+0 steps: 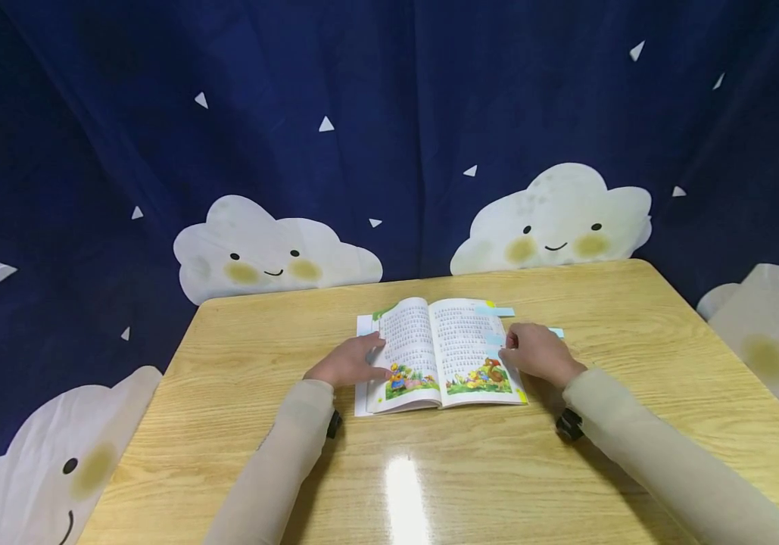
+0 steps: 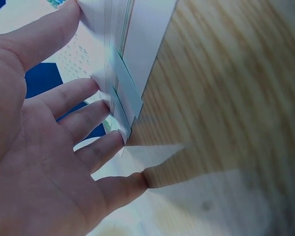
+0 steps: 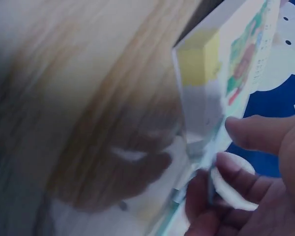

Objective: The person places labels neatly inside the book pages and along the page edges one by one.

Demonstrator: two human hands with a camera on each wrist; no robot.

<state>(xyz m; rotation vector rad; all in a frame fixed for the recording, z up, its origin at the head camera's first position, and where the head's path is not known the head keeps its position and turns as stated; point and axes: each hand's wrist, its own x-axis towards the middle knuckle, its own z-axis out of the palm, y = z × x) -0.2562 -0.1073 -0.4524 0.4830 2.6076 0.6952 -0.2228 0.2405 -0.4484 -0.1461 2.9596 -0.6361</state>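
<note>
An open picture book point(image 1: 406, 337) with printed text and colourful drawings lies on the table. My left hand point(image 1: 348, 362) rests at its left edge, thumb on the page side. In the left wrist view its fingers reach fairly straight to the page edges, beside two pale blue sticky tabs point(image 2: 128, 83). At the right page's outer edge, my right hand point(image 1: 539, 354) has its fingers curled and pinches a light blue sticky tab point(image 3: 217, 135); the fingers partly hide it. Another blue tab point(image 1: 498, 311) sticks out near the top right corner.
The wooden table point(image 1: 260, 341) has a glare spot near its front. Just beyond the right hand shows a short blue strip point(image 1: 556, 332); whether it is attached to the book I cannot tell. A dark blue curtain point(image 1: 375, 113) with smiling clouds hangs behind the table.
</note>
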